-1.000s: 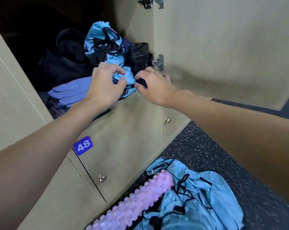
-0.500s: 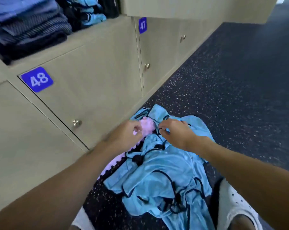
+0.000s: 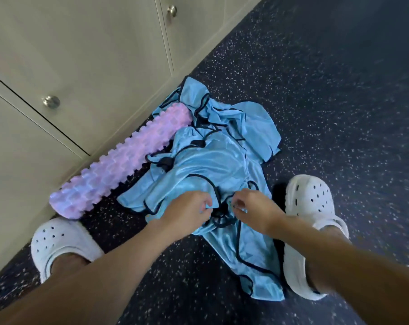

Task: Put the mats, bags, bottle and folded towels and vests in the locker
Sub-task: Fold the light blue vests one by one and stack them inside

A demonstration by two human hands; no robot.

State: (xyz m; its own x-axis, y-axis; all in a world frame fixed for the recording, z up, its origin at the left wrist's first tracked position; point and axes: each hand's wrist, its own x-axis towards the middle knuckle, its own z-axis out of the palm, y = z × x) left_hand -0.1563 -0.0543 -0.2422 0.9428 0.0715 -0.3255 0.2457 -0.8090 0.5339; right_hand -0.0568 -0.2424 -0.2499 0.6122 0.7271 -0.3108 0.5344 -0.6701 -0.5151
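floor (image 3: 339,113): dark, speckled, under and around the grip.
locker doors (image 3: 93,55): beige, closed, up and left of the grip.
vests (image 3: 212,160): crumpled blue pile, black trim, on the floor, lying from the grip outward.
roller (image 3: 119,165): pink, knobbed, left of the grip, touching the pile.
clogs (image 3: 311,202): white, either side of the grip.
left hand (image 3: 187,212): pinching a vest fold.
right hand (image 3: 257,212): pinching the fabric just beside it.

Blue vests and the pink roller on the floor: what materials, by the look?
Blue vests: thin glossy synthetic, likely polyester; it shines and crumples softly, dark piping on edges. Pink roller: probably moulded foam, matte, with rows of knobs.
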